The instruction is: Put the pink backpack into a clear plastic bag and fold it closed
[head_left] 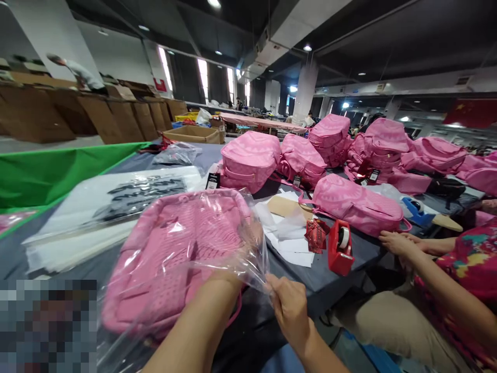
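A pink backpack (174, 248) lies on the table in front of me, its padded back facing up, with a clear plastic bag (229, 267) around it. My left forearm reaches across the backpack, and my left hand (251, 237) is under the clear film at the backpack's right side. Glare and the film blur its fingers. To the right of it, my right hand (289, 305) is closed, pinching the edge of the plastic bag and pulling the film taut.
Flat plastic bags with black print (128, 199) lie at the left. Beyond are several pink backpacks (250, 160). A red tape dispenser (340, 248) stands beside white papers (293, 243). At the right, a co-worker's hands (399, 243) touch another pink backpack (357, 204).
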### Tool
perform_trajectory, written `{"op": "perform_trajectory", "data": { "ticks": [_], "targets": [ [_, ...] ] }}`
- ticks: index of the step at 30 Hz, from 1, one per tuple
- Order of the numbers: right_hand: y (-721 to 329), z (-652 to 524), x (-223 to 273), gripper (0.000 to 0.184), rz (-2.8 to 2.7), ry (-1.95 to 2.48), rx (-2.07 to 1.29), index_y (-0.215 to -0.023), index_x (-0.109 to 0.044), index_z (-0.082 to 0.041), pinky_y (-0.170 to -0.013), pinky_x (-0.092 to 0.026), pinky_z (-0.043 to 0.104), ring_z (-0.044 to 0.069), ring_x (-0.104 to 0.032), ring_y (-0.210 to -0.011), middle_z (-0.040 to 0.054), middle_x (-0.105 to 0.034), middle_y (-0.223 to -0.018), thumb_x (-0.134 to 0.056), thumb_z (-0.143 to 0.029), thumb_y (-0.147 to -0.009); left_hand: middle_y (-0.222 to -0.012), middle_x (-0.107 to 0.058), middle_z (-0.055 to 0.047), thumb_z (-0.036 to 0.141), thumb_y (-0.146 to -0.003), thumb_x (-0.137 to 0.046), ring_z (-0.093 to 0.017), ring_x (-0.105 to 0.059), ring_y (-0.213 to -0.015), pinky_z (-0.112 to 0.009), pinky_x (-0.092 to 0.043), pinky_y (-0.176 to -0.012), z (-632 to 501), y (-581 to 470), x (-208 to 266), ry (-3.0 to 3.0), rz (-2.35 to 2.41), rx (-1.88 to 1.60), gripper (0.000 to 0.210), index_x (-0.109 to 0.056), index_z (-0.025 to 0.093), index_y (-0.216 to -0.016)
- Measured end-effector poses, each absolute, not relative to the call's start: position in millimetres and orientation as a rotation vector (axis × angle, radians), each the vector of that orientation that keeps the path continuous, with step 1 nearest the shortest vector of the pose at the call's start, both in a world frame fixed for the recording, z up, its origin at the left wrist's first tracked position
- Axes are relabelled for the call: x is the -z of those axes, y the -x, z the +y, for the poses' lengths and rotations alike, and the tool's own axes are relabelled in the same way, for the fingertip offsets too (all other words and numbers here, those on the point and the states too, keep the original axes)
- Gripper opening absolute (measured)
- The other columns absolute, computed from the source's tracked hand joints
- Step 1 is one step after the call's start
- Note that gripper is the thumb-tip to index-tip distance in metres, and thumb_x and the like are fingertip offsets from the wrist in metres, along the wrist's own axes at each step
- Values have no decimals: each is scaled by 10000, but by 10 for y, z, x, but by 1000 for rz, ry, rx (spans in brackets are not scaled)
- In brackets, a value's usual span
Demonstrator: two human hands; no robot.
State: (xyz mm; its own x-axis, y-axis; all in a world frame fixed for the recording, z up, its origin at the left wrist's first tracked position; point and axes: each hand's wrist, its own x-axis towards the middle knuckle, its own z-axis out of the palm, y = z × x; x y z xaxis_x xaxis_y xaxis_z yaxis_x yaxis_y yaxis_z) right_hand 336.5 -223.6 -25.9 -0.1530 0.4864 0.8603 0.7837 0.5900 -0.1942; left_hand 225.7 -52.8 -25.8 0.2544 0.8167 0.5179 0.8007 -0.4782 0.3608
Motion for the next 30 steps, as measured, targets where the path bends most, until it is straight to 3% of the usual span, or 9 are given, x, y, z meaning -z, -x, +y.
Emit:
{"op": "perform_trajectory", "data": {
  "ticks": [5,9,11,14,18,22,24,27,30],
  "targets": [
    [-3761,-2290,545,255,-1762,1456,327,-1083,-679,-185,-603,-498,256,171,-702,-692,53,-717,-854,-450,-287,-1038,-1367,-600,-291,58,-1009,-325,-395,-566,-1313,-532,-491,-1044,-674,-2270,341,-2569,1671,-807,418,-571,-94,-1310],
    [-3958,-2427,982,223,-1623,1544,-20,-1015,-634,-199,-580,-508,233,150,-674,-605,24,-699,-774,-438,-304,-1012,-1362,-668,-186,228,-948,-591,-374,-557,-1355,-524,-446,-1131,-1636,-1833,697,-3006,1324,-628,371,-685,113,-1288],
    [-3919,-2553,1171,197,-1545,1557,-193,-913,-589,-217,-499,-457,219,136,-616,-520,-12,-635,-671,-483,-365,-988,-1562,-517,-95,284,-953,-593,-355,-397,-1493,-578,-331,-1217,-2099,-1480,844,-3144,1267,-664,469,-601,262,-1422],
    [-3794,-2718,1281,318,-1513,1519,-441,-730,-483,-239,-438,-381,211,115,-519,-443,-52,-506,-552,-504,-446,-969,-1664,-365,-1,162,-956,-495,-271,-223,-1579,-546,-253,-1266,-2337,-1008,954,-3253,1422,-689,576,-502,326,-1508],
    [-3774,-2718,1132,529,-1289,1497,-704,-618,-356,-245,-401,-334,210,84,-408,-354,-78,-406,-457,-563,-628,-917,-1549,-537,5,47,-925,-480,-242,-444,-1473,-480,-376,-1219,-2014,-791,924,-3219,1435,-634,639,-535,359,-1480],
    [-3902,-2583,1054,717,-964,1555,-905,-631,-314,-250,-343,-267,191,74,-383,-301,-77,-445,-428,-712,-847,-640,-1491,-593,-54,10,-921,-460,-269,-524,-1410,-510,-431,-1179,-1930,-878,817,-3051,1505,-577,613,-584,305,-1443],
    [-3958,-2603,1113,753,-810,1588,-981,-638,-336,-242,-332,-227,170,68,-379,-293,-82,-441,-412,-755,-863,-553,-1484,-602,-41,24,-952,-417,-217,-509,-1418,-448,-416,-1200,-2148,-892,792,-3079,1344,-670,553,-606,259,-1415],
    [-3957,-2791,1254,708,-620,1538,-1165,-687,-424,-220,-335,-252,155,64,-426,-330,-64,-515,-475,-746,-845,-603,-1443,-634,-56,61,-989,-398,-192,-505,-1407,-365,-359,-1237,-2641,-777,838,-3174,881,-988,443,-657,161,-1334],
    [-3730,-3042,1362,725,-539,1474,-1563,-724,-474,-206,-332,-271,151,71,-464,-336,-15,-591,-514,-586,-922,-690,-1328,-676,-62,53,-923,-591,-213,-529,-1365,-380,-347,-1238,-2983,-502,935,-3022,1221,-1532,365,-709,209,-1231]
  ]
}}
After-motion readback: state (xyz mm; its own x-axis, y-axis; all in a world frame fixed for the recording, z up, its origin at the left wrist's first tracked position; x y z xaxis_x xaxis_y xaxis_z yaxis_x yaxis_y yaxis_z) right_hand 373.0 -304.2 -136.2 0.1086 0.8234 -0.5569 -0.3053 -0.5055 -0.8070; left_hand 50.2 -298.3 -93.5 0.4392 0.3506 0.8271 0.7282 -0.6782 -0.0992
